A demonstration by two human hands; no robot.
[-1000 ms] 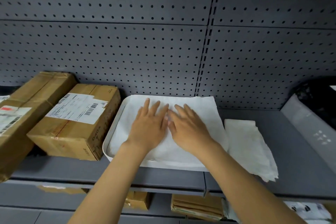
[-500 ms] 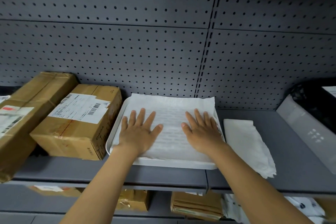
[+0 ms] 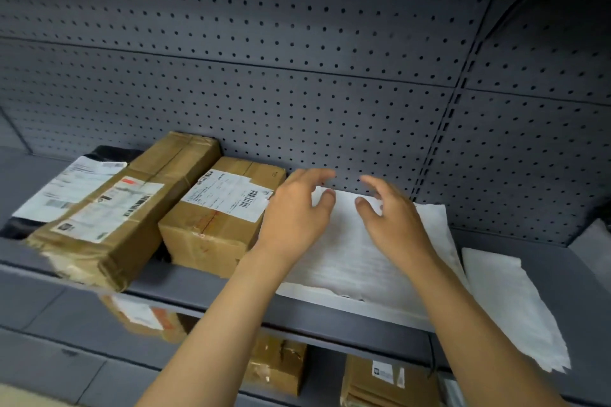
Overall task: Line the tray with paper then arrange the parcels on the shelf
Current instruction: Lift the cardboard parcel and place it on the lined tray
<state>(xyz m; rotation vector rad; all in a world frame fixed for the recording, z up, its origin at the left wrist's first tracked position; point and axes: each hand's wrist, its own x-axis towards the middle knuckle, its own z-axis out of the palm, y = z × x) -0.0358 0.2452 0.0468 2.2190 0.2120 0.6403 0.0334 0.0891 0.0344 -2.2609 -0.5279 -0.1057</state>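
Observation:
A white tray [image 3: 373,307] lies on the grey shelf [image 3: 198,287], lined with a sheet of white paper [image 3: 357,258]. My left hand [image 3: 297,211] and my right hand [image 3: 393,221] hover above the far part of the paper, fingers curled and apart, holding nothing. To the left of the tray stands a brown cardboard parcel [image 3: 218,218] with a white label. Further left a longer brown parcel [image 3: 125,211] juts over the shelf's front edge. A black bag parcel [image 3: 66,192] with a white label lies behind it.
More white paper [image 3: 509,301] lies on the shelf right of the tray. A perforated grey back panel [image 3: 297,92] closes the shelf. Below, a lower shelf holds several brown parcels [image 3: 274,367]. A pale object [image 3: 591,241] sits at the far right edge.
My hands have lifted off the paper and come closer together near the tray's far edge. The view has swung left, so more parcels show.

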